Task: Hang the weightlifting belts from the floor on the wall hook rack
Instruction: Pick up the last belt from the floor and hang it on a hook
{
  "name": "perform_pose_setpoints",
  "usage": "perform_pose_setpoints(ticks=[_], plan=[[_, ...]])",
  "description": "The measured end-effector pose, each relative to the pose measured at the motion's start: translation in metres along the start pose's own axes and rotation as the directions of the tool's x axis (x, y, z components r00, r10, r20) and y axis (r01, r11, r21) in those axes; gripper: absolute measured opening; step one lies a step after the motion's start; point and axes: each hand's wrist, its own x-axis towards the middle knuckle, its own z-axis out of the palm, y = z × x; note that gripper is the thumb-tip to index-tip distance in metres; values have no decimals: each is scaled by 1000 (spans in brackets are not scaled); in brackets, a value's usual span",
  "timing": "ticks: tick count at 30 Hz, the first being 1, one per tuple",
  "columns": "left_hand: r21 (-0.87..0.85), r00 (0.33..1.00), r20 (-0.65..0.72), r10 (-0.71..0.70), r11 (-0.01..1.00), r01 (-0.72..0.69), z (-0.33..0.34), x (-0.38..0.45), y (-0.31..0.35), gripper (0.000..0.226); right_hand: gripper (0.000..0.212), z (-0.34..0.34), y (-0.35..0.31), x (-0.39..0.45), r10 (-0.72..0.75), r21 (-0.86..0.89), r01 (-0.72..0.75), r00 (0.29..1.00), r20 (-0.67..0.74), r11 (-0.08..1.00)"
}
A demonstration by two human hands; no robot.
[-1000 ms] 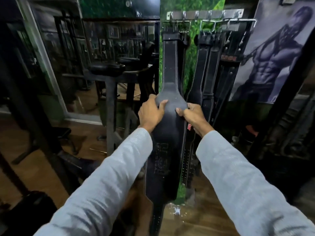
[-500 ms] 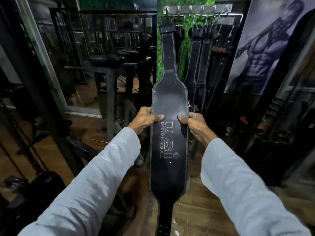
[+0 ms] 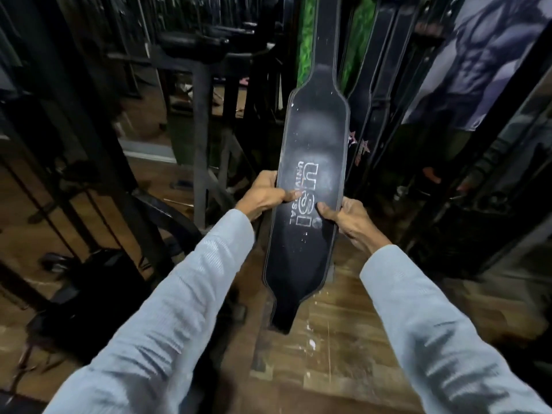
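Observation:
A wide black leather weightlifting belt (image 3: 313, 138) with white "USI UNIVERSAL" lettering hangs straight down in front of me, its top running out of the frame. My left hand (image 3: 264, 194) grips its left edge, thumb across the lettering. My right hand (image 3: 348, 218) grips the right edge at about the same height, thumb on the face. The belt's narrow lower end (image 3: 282, 319) hangs just above the wooden floor. Behind it to the right hang other black belts (image 3: 379, 85). The hook rack is above the frame, not visible.
A dark metal gym machine frame (image 3: 200, 115) with a padded seat stands to the left. More black equipment (image 3: 89, 264) sits low on the left. A poster (image 3: 478, 61) covers the wall at right, beside a slanted black post (image 3: 493, 130). Wooden floor (image 3: 337, 339) lies below.
My view has tilted down, so the rack has left the frame. Both hands have slid down the hanging belt from its upper widening to the lettering.

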Motion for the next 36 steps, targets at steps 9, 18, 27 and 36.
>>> perform_pose_setpoints(ticks=[9, 18, 27, 36], plan=[[-147, 997, 49, -63, 987, 69, -8, -25, -75, 35, 34, 33, 32, -33, 27, -16, -29, 994, -107, 999], [-212, 975, 81, -206, 952, 219, -8, -45, -130, 37, 34, 46, 74, -42, 113, -151, -122, 992, -65, 981], [-111, 954, 131, -269, 952, 284, -9, -44, -167, 59, 37, 36, 125, -23, 194, -228, -198, 980, -43, 953], [-70, 960, -34, -277, 959, 274, 22, -34, -184, 37, 34, 19, 154, -1, 237, -342, -224, 971, -3, 913]])
